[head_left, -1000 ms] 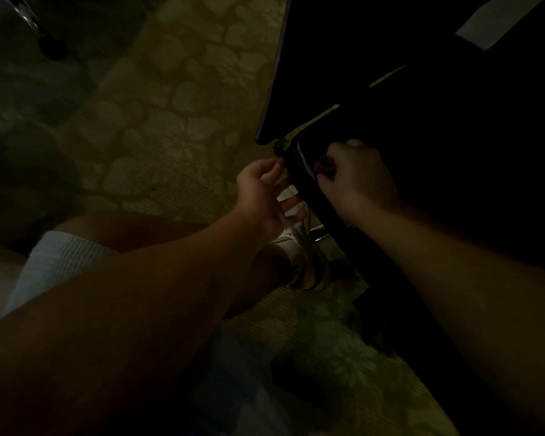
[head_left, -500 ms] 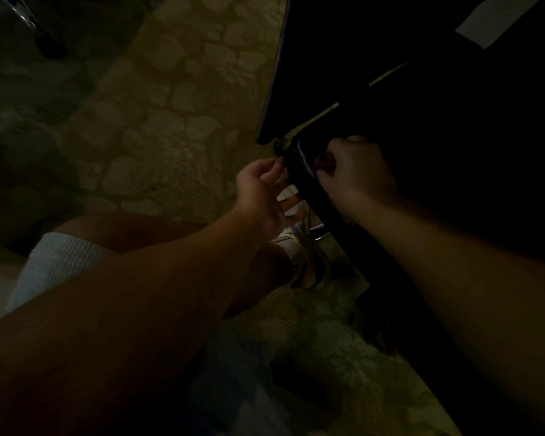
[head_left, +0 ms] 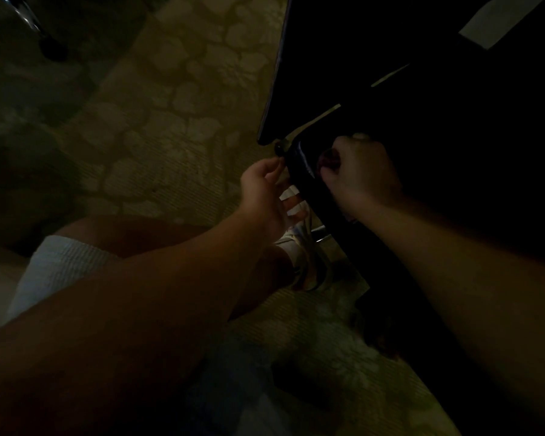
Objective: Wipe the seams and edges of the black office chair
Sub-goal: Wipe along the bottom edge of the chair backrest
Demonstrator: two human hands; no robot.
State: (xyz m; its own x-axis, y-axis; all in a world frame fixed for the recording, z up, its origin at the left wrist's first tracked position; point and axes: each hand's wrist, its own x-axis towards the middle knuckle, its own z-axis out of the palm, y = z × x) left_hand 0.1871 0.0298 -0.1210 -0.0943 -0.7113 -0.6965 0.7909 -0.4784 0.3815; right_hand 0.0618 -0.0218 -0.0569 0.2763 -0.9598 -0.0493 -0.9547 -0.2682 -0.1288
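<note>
Head view shows the right hand fisted against the black office chair edge, left hand loosely curled beside it; darkness may leave seams missed.

The black office chair looks smooth and mostly matt, though its curved black part shows a glossy streak like hard plastic. The pale patterned carpet looks woven, with a fine ribbed texture. The white ribbed cloth over the leg seems soft knit. A shiny metal chair leg glints at the top left.
</note>
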